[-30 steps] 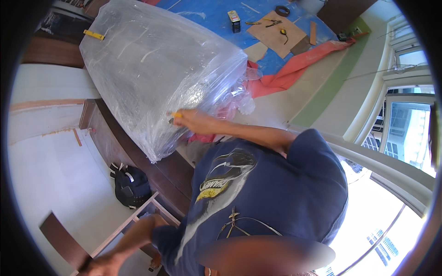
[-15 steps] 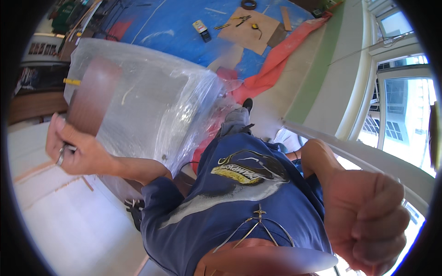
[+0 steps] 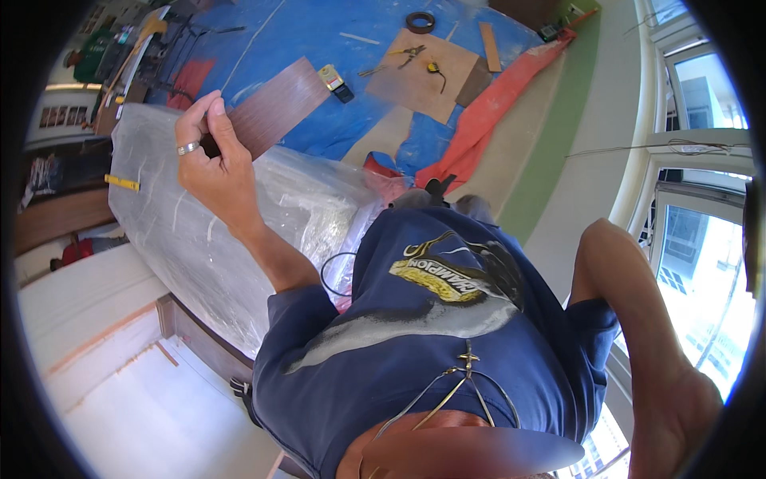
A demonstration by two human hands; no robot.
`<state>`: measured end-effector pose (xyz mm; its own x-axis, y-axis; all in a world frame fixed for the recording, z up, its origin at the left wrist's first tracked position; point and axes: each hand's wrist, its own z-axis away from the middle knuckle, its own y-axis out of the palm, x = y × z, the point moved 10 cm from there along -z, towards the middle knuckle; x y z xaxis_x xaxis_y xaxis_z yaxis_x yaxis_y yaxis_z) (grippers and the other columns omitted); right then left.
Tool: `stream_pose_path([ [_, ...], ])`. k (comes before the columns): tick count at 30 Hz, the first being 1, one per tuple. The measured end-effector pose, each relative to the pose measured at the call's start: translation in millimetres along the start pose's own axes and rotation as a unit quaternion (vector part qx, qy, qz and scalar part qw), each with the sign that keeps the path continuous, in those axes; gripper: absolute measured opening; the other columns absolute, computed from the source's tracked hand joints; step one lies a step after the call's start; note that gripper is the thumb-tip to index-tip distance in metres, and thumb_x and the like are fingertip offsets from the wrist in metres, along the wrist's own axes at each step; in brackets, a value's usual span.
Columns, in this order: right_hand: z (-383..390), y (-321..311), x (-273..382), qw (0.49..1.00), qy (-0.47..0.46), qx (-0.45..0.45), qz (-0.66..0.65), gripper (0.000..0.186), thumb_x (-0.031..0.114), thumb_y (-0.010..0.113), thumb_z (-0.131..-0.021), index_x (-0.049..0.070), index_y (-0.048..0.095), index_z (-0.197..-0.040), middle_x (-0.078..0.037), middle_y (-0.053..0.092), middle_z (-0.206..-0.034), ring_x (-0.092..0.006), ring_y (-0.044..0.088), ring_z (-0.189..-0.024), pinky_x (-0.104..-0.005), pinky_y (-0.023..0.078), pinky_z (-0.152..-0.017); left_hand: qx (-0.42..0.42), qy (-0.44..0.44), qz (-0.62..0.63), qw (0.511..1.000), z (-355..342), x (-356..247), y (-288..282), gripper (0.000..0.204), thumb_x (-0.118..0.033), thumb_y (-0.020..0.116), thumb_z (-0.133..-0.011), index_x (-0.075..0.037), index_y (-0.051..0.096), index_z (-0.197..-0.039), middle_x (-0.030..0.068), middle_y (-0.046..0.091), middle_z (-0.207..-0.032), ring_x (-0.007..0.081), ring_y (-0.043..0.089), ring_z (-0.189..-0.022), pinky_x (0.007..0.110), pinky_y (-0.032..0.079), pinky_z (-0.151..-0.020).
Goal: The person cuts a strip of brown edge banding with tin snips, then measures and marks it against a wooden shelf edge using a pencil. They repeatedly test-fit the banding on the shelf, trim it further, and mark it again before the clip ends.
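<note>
- Out in front, the left hand (image 3: 214, 164) is holding the board (image 3: 279, 108) in mid-air, its far end showing just beside the can (image 3: 337, 85) in this view.
- The left fingers are pinching the board's near end and leaving the rest free.
- Down at the lower right, the right hand (image 3: 682, 415) is turning its fingers from view; whether they are holding anything, I cannot tell.
- With one end gripped, the board is probably tending to tip, so a firm pinch and steady wrist are likely serving best, with the free end clearing the plastic wrap (image 3: 175, 211).
- The board is looking flat, thin and oblong, dark brown, faintly streaked lengthwise, and is tilting up rightward.
</note>
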<state>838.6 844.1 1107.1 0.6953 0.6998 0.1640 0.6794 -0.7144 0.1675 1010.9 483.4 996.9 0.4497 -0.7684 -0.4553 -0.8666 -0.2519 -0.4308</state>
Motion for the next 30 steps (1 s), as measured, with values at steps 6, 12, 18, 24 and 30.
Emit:
stream_pose_path([
  [6, 18, -74, -104, 0.991, 0.034, -0.072, 0.11, 0.013, 0.016, 0.053, -0.103, 0.006, 0.059, -0.098, -0.005, 0.061, -0.081, -0.0126, 0.055, -0.069, -0.0257, 0.045, -0.064, 0.006, 0.056, -0.054, 0.997, -22, 3, 55, 0.01, -0.008, 0.065, -0.097, 0.0, 0.072, -0.1, 0.0087, 0.073, -0.094, 0.0207, 0.069, -0.083, 0.032, 0.054, -0.076],
  [12, 190, -122, -297, 0.828, 0.482, -0.102, 0.268, 0.017, 0.015, 0.051, -0.106, 0.003, 0.057, -0.095, -0.007, 0.059, -0.075, -0.0125, 0.052, -0.066, -0.0262, 0.043, -0.062, -0.031, -0.015, -0.124, 0.992, -27, 39, 72, 0.013, -0.008, 0.063, -0.099, 0.003, 0.07, -0.102, 0.0113, 0.073, -0.096, 0.0204, 0.071, -0.085, 0.031, 0.055, -0.077],
  [18, 323, -76, -401, 0.704, 0.691, 0.121, 0.107, 0.019, 0.019, 0.058, -0.103, 0.002, 0.061, -0.094, -0.006, 0.062, -0.076, -0.0127, 0.058, -0.071, -0.0305, 0.048, -0.064, -0.018, 0.004, -0.207, 0.978, -49, 36, 133, 0.016, -0.009, 0.062, -0.101, 0.006, 0.068, -0.104, 0.0129, 0.073, -0.096, 0.0211, 0.071, -0.086, 0.031, 0.056, -0.077],
  [24, 301, -58, -556, 0.731, 0.553, 0.39, 0.089, 0.018, 0.022, 0.065, -0.096, 0.005, 0.066, -0.101, -0.015, 0.07, -0.091, -0.0327, 0.069, -0.082, -0.0421, 0.053, -0.071, 0.059, 0.021, -0.201, 0.978, -107, 14, 300, 0.015, -0.008, 0.061, -0.101, 0.005, 0.067, -0.106, 0.0124, 0.073, -0.1, 0.02, 0.071, -0.087, 0.031, 0.055, -0.079],
  [30, 383, -201, -761, 0.689, 0.62, 0.325, 0.188, 0.022, 0.027, 0.065, -0.096, 0.008, 0.067, -0.106, -0.015, 0.072, -0.094, -0.0323, 0.072, -0.086, -0.0416, 0.055, -0.072, 0.141, -0.004, -0.211, 0.967, -165, 2, 445, 0.015, -0.009, 0.059, -0.102, 0.001, 0.069, -0.106, 0.0098, 0.074, -0.101, 0.0185, 0.07, -0.09, 0.03, 0.054, -0.08],
])
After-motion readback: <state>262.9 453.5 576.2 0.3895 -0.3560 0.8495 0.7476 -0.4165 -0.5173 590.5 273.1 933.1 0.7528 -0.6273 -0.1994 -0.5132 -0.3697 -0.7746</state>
